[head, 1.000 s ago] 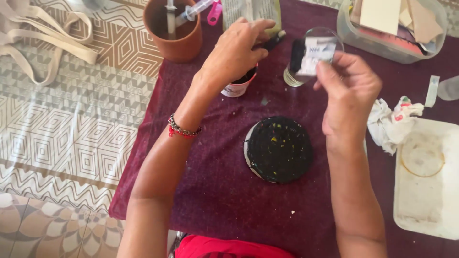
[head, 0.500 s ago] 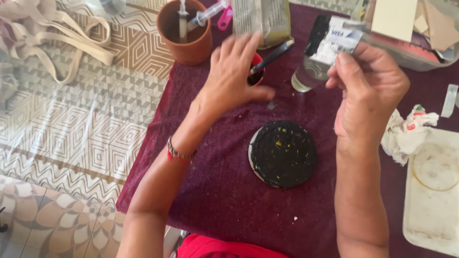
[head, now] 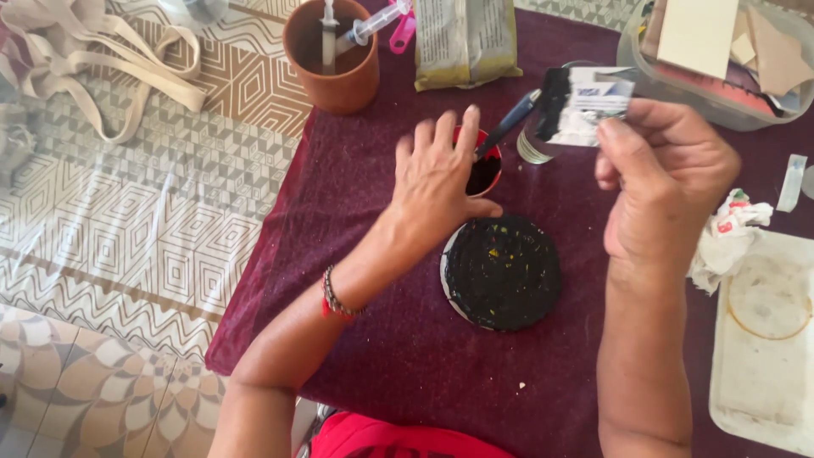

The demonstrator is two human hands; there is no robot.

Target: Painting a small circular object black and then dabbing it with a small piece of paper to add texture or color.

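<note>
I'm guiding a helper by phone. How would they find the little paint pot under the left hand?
Start at the maroon cloth and find the round black disc in its middle. Just above it, under the left hand, sits the paint pot. It alone has a red rim, dark contents and a blue-handled brush leaning out.

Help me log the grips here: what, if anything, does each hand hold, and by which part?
The right hand pinches a paint-smeared plastic card by its right end. The left hand holds nothing; it rests open over a small red pot.
</note>
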